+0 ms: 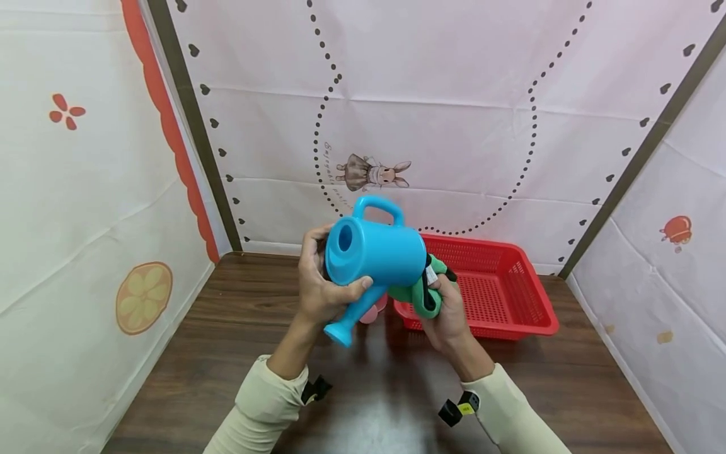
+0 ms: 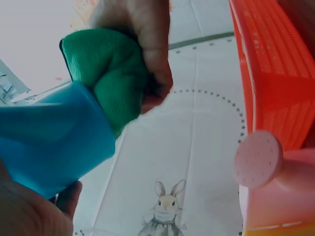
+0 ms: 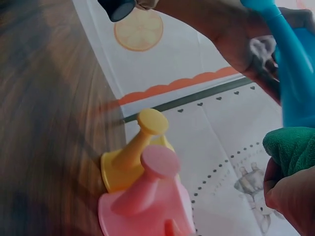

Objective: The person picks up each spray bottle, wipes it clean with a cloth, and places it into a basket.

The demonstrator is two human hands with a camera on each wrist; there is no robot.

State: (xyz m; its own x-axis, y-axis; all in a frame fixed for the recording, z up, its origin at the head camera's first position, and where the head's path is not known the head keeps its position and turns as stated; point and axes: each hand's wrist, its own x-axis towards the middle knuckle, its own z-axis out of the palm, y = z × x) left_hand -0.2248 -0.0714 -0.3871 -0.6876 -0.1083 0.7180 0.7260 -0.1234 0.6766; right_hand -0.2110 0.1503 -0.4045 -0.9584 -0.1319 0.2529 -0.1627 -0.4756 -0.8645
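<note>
Cream sleeves (image 1: 255,403) lie nearest the camera. Left of the red basket (image 1: 482,302), the left hand (image 1: 317,284) curls round the open end of the blue watering can (image 1: 391,252); the right hand (image 1: 448,315) grips a soft green cloth (image 2: 108,73) against its base, fingertips partly hidden. The can appears light, stiff, smooth; its handle (image 1: 380,202) probably offers the surest hold.

The left forearm (image 1: 258,403) and right forearm (image 1: 513,410) are stretched forward, angled toward each other. The left hand (image 1: 319,284) is cupped in a grip, its thumb (image 1: 353,289) extended inward; the right hand (image 1: 448,316) is held nearby, its fingers (image 2: 160,78) curled.
</note>
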